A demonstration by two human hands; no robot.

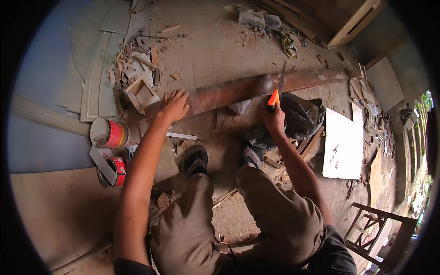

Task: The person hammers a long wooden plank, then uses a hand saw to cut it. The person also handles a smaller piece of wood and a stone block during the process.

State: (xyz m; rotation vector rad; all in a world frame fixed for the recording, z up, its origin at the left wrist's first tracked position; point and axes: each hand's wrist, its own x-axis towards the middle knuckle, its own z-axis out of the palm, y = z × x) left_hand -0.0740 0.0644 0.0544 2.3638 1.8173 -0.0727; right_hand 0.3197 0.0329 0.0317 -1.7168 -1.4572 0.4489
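A long reddish-brown wooden board [229, 93] lies crosswise in front of me, reaching from the scrap pile at left toward the far right. My left hand [174, 106] presses on its left end from above, fingers spread. In my right hand [275, 120] is a handsaw [273, 97] with an orange and black handle, gripped in closed fingers. Its narrow blade points away from me and crosses over the board right of the middle. Whether the teeth touch the wood, I cannot tell. Just beside the right hand, a crumpled black plastic bag [302, 117] sits on the ground.
Wood offcuts and an open wooden box [140, 94] are heaped at left. Two red-labelled cans [120, 134] stand nearer my left arm. A white panel [343, 149] lies right of the bag. A dark wooden frame [382, 236] is at lower right; sandalled feet [196, 160] flank the middle.
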